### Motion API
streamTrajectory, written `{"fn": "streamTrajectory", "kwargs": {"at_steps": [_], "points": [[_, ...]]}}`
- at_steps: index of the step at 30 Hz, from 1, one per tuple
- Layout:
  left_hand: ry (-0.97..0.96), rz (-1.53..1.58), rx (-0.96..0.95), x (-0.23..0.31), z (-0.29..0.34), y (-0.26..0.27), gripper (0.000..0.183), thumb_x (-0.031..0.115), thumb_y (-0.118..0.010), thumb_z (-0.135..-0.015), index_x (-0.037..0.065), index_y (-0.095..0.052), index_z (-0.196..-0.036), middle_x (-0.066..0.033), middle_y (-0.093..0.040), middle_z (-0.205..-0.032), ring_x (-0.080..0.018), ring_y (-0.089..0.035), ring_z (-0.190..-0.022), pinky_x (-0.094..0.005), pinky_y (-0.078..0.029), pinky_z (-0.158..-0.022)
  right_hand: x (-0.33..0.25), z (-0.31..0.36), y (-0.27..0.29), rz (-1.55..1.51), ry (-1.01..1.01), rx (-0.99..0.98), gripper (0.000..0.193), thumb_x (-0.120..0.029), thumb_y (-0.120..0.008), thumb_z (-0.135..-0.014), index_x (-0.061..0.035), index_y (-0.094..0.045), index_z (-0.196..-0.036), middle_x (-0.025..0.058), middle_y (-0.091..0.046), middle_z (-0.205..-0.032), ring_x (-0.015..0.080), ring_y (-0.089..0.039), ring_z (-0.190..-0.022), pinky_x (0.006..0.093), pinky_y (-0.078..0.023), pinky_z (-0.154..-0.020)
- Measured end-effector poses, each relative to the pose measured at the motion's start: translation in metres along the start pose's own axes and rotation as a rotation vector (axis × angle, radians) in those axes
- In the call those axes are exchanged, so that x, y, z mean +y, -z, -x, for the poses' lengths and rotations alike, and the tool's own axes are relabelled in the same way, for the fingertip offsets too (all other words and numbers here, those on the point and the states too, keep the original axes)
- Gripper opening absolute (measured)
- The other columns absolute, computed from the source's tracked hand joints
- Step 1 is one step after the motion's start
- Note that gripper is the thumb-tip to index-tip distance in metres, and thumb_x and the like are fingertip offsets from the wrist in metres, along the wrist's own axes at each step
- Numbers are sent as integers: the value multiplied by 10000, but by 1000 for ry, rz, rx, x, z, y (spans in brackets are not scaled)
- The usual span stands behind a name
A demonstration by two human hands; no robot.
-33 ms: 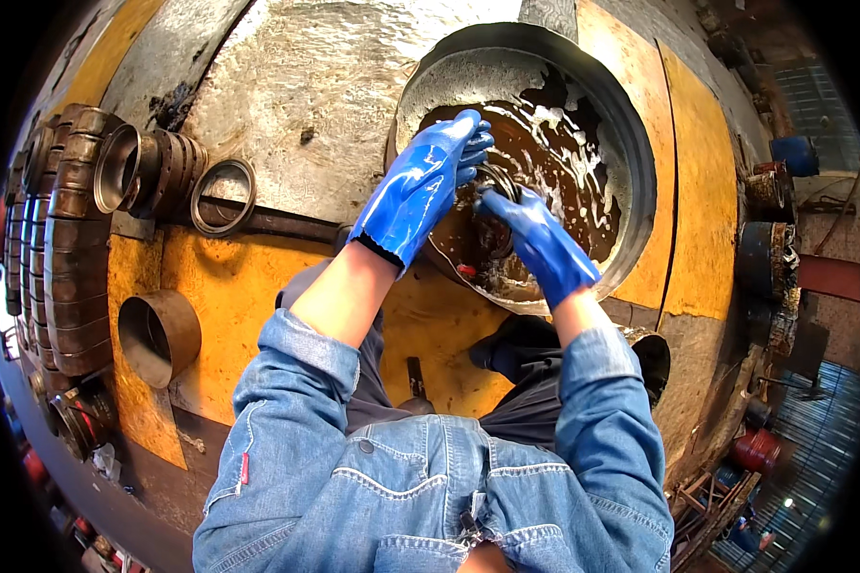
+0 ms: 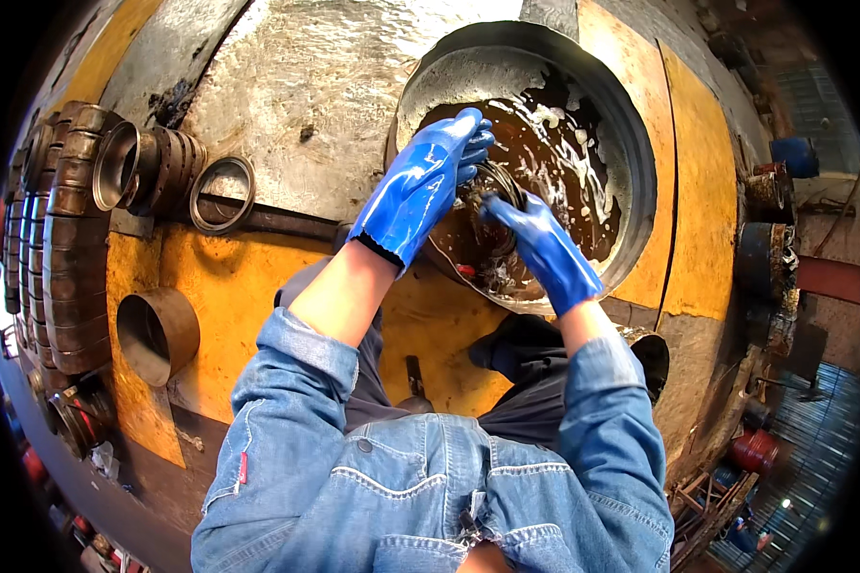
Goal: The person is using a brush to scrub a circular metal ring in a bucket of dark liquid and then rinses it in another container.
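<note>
Both my hands wear shiny blue rubber gloves over a wide round metal basin [image 2: 635, 196] of brown, foamy liquid. My left hand [image 2: 435, 167] is closed on the far-left side of a dark, wet metal ring [image 2: 500, 181]; its fingertips curl over the edge. At the ring's near-right side is my right hand [image 2: 540, 246], its fingers bent together against the metal. Whatever may be inside that grip is hidden. Beneath the hands more dark ring-shaped metal shows in the liquid, with a small red thing [image 2: 466, 271] by the basin's near wall.
On the left lie a loose metal ring [image 2: 223, 195], a row of collars [image 2: 167, 172], stacked curved metal parts [image 2: 76, 277] and a short wide cylinder [image 2: 160, 337]. A dark open container [image 2: 648, 361] stands by my right knee. Drums [image 2: 769, 258] line the right side.
My right hand has shifted slightly toward me and to the right along the ring. My left hand keeps its place.
</note>
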State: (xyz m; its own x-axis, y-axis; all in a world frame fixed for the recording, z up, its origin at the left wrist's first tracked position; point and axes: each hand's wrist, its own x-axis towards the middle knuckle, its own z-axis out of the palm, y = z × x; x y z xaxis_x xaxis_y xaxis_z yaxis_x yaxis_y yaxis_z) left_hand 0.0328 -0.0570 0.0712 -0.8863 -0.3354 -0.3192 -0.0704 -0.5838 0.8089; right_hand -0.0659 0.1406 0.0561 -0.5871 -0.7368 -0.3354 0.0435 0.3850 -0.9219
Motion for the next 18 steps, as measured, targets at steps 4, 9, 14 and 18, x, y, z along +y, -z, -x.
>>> {"fn": "streamTrajectory", "kwargs": {"at_steps": [4,9,14,18], "points": [[24,-3,4,-1,-3,4,626,536,-542,-1095,39,-594,-1472,-125,-651,-1440,-237,-603,-1347,-355,-454,-1140,13,18,21,244,-378,-215,479,-384,-753,-890,-14,-740,-1195,66,-755,-1070,172,-647,-965,328,-489,-944],[53,-3,6,-2,-6,-2,636,550,-546,-1089,42,-596,-1468,-123,-654,-1429,-238,-602,-1343,-360,-445,-1146,29,-11,15,790,204,-71,487,-379,-703,-949,21,-715,-1226,203,-735,-1121,269,-684,-999,379,-528,-907],[24,-11,12,-1,-1,1,641,554,-551,-1085,45,-595,-1472,-129,-641,-1455,-250,-591,-1357,-366,-433,-1158,13,0,17,205,-259,-62,312,-237,-701,-996,-37,-746,-1231,120,-753,-1131,212,-699,-1009,349,-536,-914],[101,-83,15,-17,-13,6,700,561,-564,-1073,22,-540,-1520,-166,-591,-1517,-278,-553,-1412,-411,-408,-1197,27,13,28,274,-351,-214,456,-394,-744,-916,-45,-752,-1211,55,-749,-1028,148,-642,-919,307,-495,-875]]}}
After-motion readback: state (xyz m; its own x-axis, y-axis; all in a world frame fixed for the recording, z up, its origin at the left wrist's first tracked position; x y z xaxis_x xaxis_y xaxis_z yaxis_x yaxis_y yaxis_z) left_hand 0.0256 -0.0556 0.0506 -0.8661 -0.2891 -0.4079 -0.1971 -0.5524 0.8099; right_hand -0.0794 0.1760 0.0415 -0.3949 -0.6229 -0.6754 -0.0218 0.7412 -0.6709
